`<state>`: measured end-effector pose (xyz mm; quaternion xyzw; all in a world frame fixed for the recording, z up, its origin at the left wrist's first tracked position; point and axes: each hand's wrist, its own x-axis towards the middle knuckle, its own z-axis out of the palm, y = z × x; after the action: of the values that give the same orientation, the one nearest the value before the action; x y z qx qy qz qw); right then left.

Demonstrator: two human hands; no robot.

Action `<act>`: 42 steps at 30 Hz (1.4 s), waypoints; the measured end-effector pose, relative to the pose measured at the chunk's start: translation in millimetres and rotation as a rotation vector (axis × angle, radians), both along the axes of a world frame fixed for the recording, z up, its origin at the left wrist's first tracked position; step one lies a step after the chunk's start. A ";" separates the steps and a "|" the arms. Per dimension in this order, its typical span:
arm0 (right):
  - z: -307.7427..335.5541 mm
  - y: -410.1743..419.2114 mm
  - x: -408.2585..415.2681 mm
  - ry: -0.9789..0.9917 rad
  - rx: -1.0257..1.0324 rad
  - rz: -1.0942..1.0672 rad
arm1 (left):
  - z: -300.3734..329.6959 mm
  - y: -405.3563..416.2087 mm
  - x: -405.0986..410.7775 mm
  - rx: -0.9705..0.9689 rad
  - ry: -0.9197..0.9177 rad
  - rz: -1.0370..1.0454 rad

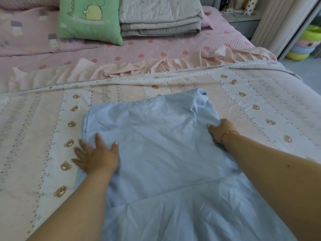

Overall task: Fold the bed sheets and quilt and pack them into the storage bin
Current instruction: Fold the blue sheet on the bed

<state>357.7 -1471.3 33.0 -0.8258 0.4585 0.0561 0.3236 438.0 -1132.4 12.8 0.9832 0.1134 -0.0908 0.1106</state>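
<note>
Both bare forearms reach up from the bottom of the frame. The left arm rises from the lower left corner toward the centre left, ending in the left hand (96, 154), which lies palm down with its fingers straight and spread, the thumb angled out to the right. The right arm enters from the right edge and slants up to the centre right, a thin bracelet (228, 132) around its wrist. The right hand (220, 130) is turned knuckles up, its fingers curled under and pinching a bunch of light blue fabric (156, 145).
</note>
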 end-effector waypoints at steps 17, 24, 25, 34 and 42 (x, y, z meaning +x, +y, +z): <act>49.2 10.6 -22.8 -0.203 0.095 -0.003 | 58.6 21.3 -1.8 -0.886 0.094 0.215; 39.6 12.6 -99.5 -0.063 -0.209 0.015 | 55.5 41.3 -83.6 -0.266 -0.140 0.177; 38.5 22.9 -117.8 -0.068 -0.333 0.077 | 56.1 39.7 -104.6 -0.236 -0.248 0.099; 11.9 153.2 -222.1 0.091 -0.224 0.707 | 37.3 -22.4 -253.8 -0.089 0.114 -0.675; 41.4 163.3 -278.1 -0.042 0.154 -0.128 | 69.1 -11.6 -318.7 -0.658 0.158 0.035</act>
<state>79.6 -1308.0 74.4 -0.7686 0.4976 0.0529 0.3986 119.3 -1144.0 81.8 0.8825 0.1033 -0.1967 0.4145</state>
